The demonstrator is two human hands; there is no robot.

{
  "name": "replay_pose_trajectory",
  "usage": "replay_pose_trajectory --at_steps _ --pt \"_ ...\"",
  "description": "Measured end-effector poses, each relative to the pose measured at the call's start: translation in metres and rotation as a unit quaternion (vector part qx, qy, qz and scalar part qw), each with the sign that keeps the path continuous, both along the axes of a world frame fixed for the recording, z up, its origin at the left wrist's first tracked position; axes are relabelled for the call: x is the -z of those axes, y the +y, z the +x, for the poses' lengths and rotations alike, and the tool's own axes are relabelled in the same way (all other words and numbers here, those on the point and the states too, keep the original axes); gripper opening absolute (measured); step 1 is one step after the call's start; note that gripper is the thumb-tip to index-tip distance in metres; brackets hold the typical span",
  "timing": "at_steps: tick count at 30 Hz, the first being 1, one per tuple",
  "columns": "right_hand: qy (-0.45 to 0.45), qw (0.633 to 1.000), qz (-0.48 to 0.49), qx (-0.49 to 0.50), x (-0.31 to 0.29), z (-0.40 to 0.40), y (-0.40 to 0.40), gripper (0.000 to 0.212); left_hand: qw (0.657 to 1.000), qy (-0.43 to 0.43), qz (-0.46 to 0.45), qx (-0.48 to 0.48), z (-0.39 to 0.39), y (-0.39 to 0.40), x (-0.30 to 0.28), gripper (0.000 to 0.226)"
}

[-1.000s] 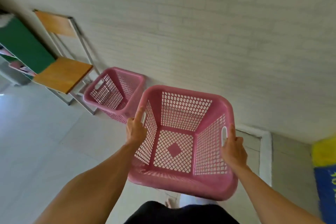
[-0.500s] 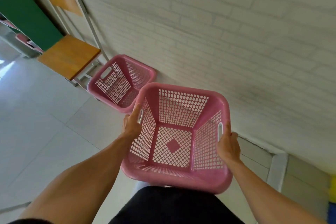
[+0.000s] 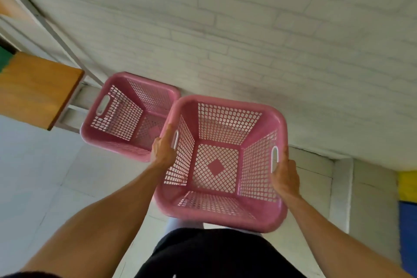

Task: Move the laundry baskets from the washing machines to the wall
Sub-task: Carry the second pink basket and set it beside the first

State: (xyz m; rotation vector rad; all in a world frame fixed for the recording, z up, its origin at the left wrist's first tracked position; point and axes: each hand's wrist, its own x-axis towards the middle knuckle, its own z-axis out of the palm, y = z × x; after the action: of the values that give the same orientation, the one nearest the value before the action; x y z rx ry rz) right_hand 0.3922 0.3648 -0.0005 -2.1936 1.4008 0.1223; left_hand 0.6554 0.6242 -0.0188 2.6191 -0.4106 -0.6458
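Note:
I hold an empty pink lattice laundry basket in front of me, above the floor and close to the white brick wall. My left hand grips its left handle slot. On the opposite side, my right hand grips the right handle slot. A second empty pink basket stands on the floor against the wall, just left of the held one; the held basket overlaps its right rim in view.
A wooden-seated chair with a metal frame stands left of the floor basket, against the wall. A white raised ledge runs along the floor at right, with a yellow and blue object at the right edge. Pale floor tiles spread to the left.
I have stepped closer to the wall with the basket. The floor basket and chair now appear larger and nearer, and the held basket sits right beside the floor basket.

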Motion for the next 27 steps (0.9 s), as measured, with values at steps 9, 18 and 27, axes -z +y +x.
replay_pose_trajectory --at_steps 9,18,27 --pt "-0.031 0.997 0.033 0.059 0.024 0.051 0.007 0.078 0.993 0.057 0.063 0.080 0.078 -0.028 0.016 0.088" --pt "0.019 0.997 0.053 0.055 0.097 0.065 -0.017 0.065 0.985 0.121 0.121 -0.017 0.097 -0.055 0.105 0.023" --pt "0.044 0.995 0.080 0.047 0.180 0.069 -0.025 0.068 0.988 0.057 0.107 -0.093 0.094 -0.073 0.165 0.024"
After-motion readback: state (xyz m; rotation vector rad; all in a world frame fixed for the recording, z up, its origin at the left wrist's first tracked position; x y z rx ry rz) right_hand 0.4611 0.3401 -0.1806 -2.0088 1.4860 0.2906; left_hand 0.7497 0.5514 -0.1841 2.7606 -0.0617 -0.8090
